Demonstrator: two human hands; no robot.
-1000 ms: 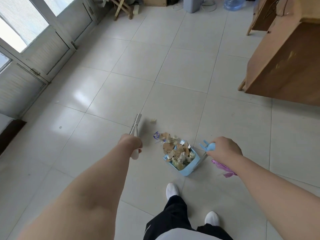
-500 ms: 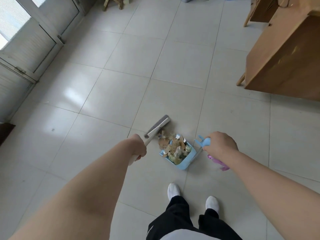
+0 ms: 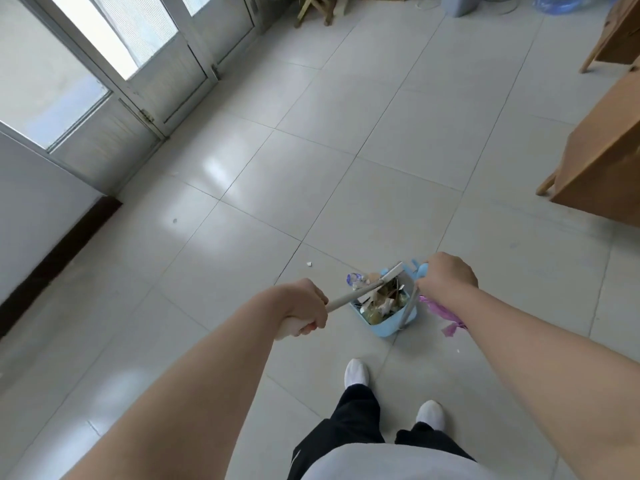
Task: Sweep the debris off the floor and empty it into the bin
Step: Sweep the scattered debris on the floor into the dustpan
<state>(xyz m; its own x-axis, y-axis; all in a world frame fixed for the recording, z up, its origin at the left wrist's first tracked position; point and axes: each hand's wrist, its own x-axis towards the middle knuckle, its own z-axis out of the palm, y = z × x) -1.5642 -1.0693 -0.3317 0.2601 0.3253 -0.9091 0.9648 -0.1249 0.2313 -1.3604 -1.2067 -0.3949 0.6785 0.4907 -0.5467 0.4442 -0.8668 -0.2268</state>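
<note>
A light blue dustpan (image 3: 388, 325) stands on the tiled floor in front of my feet, filled with debris (image 3: 381, 301) of cardboard scraps and wrappers. My right hand (image 3: 446, 277) grips the top of its long handle, with a purple strip hanging below the wrist. My left hand (image 3: 303, 306) grips the white end of the broom handle (image 3: 349, 299). The broom head (image 3: 393, 271) lies across the pan's mouth, over the debris. One small white scrap (image 3: 309, 264) lies on the floor to the left of the pan. A grey bin (image 3: 465, 5) stands at the far wall.
A wooden desk (image 3: 602, 161) stands at the right. Glass doors (image 3: 145, 64) and a wall run along the left. A wooden stool (image 3: 315, 8) and a blue water jug (image 3: 561, 3) are at the far end. My feet in white shoes (image 3: 356, 372) stand just behind the pan.
The broom head swung from the floor left of the pan to over the pan's mouth. The view turned left and lifted, so the doors and far bin came into sight.
</note>
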